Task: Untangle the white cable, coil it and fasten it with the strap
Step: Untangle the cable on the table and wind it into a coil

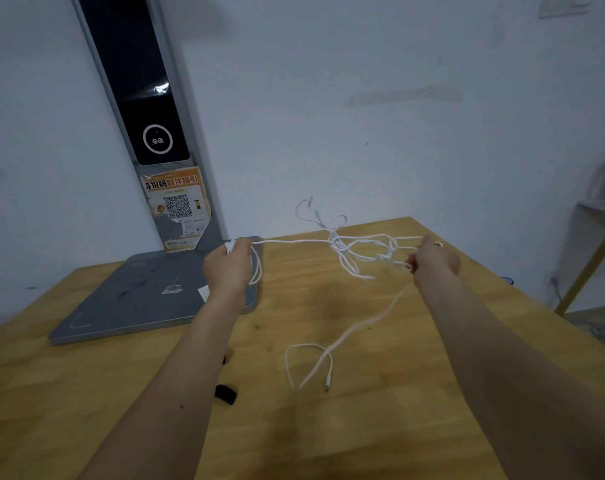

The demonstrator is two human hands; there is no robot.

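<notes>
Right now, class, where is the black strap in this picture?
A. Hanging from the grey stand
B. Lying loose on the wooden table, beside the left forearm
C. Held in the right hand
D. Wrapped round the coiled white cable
B: the black strap lies on the wooden table by the left forearm, while the left hand and right hand both grip the tangled white cable.
</notes>
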